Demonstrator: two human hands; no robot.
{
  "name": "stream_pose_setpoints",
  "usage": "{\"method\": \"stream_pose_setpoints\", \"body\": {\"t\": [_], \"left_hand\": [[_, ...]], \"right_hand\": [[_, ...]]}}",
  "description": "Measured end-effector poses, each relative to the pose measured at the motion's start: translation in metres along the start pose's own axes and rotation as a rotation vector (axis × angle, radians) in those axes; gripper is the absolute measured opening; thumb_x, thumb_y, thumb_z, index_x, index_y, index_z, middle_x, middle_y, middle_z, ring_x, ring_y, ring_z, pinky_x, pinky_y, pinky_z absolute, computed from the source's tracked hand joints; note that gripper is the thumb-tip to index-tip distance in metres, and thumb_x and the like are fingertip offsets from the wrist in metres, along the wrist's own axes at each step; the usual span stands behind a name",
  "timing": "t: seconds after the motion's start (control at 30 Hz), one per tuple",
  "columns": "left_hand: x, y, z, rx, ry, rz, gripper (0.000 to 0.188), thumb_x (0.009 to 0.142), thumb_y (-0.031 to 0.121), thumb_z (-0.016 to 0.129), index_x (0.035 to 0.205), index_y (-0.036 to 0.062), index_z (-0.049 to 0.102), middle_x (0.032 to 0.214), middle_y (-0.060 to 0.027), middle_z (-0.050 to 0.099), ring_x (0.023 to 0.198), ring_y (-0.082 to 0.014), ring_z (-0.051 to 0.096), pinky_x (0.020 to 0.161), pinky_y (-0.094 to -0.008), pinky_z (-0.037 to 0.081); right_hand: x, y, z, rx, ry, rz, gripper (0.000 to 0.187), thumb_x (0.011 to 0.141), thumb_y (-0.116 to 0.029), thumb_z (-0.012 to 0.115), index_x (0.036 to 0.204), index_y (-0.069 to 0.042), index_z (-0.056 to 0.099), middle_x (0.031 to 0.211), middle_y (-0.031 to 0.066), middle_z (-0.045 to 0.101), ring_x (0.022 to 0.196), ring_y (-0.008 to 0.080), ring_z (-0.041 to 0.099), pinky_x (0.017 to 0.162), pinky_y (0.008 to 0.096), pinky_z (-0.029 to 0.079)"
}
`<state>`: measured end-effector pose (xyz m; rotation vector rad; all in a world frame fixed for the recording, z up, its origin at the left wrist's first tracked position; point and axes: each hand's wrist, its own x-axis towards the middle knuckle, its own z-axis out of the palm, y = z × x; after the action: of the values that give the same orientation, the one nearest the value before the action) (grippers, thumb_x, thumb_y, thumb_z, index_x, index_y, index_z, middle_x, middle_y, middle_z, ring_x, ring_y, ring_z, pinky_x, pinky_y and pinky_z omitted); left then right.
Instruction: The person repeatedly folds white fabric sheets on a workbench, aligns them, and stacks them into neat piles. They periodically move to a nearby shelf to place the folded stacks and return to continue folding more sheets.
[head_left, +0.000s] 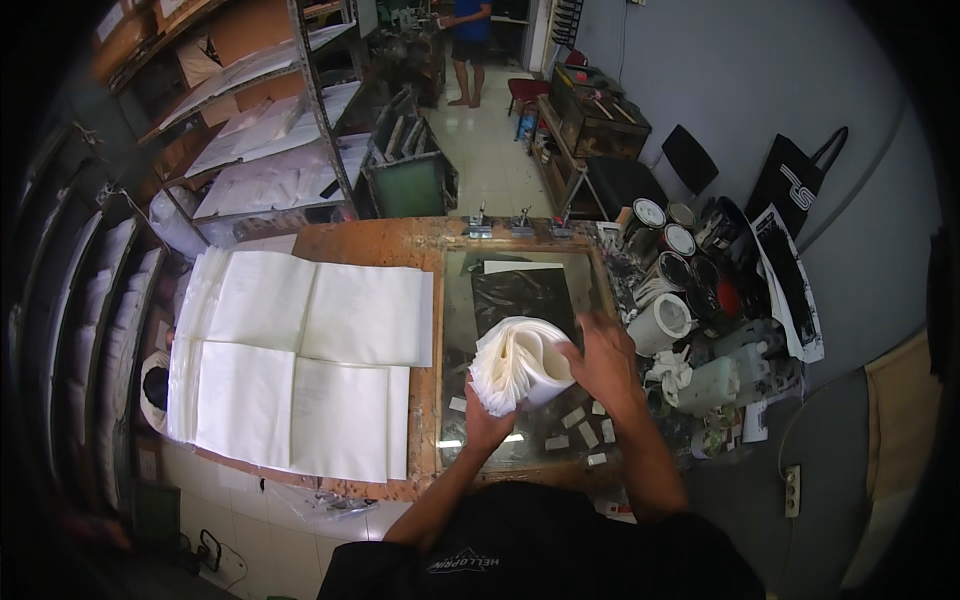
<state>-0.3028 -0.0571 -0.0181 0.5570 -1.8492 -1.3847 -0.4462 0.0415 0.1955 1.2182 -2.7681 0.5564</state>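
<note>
A thick stack of thin white sheets (548,388), bent over into a loop with its edges fanned out, is held above the glass-topped part of the worktable (500,455). My left hand (490,422) grips its lower left side, where the fanned edges are. On the other side, my right hand (603,358) has its thumb against the curled side of the stack; its other fingers are partly hidden. Under the stack lies a black sheet (520,292) with a white strip along its far edge. Small pale rectangular pieces (557,442) are scattered on the glass near my hands.
Piles of white sheets (345,310) cover the table's left half. Metal clamps (522,218) line its far edge. Paint cans and tubs (660,322) crowd the right. Shelving (320,110) stands at the left. Another person (470,40) stands in the far aisle.
</note>
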Motion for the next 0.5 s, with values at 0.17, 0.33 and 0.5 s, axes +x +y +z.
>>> {"method": "stream_pose_setpoints", "body": {"t": [0.17,0.33,0.5], "left_hand": [[0.007,0.021,0.005,-0.071,-0.069,0.036,0.081,0.076,0.014,0.084,0.141,-0.005,0.04,0.133,-0.0237,0.054,0.125,-0.0384,0.054,0.11,-0.0436,0.041],[-0.003,-0.021,0.025,0.075,-0.018,0.071,0.097,0.07,0.021,0.087,0.147,-0.0083,0.035,0.134,-0.0284,0.053,0.128,-0.0443,0.051,0.111,-0.0489,0.038],[0.0,-0.014,0.021,0.031,-0.014,0.08,0.095,0.07,0.019,0.086,0.146,-0.0085,0.036,0.137,-0.0287,0.052,0.128,-0.0444,0.05,0.112,-0.0491,0.037]], "right_hand": [[-0.008,0.008,0.021,-0.144,-0.057,-0.07,0.013,0.086,-0.013,0.069,0.091,-0.001,0.068,0.087,0.0169,0.071,0.074,0.0395,0.07,0.07,0.0484,0.055],[-0.003,-0.021,0.046,-0.19,0.046,-0.297,0.012,0.084,-0.008,0.063,0.085,0.004,0.065,0.082,0.0208,0.069,0.077,0.0384,0.071,0.069,0.0458,0.056],[0.015,0.021,0.038,0.107,-0.314,-0.129,0.048,0.081,0.001,0.063,0.126,0.004,0.05,0.095,0.0253,0.069,0.09,0.0453,0.069,0.082,0.0504,0.055]]}}
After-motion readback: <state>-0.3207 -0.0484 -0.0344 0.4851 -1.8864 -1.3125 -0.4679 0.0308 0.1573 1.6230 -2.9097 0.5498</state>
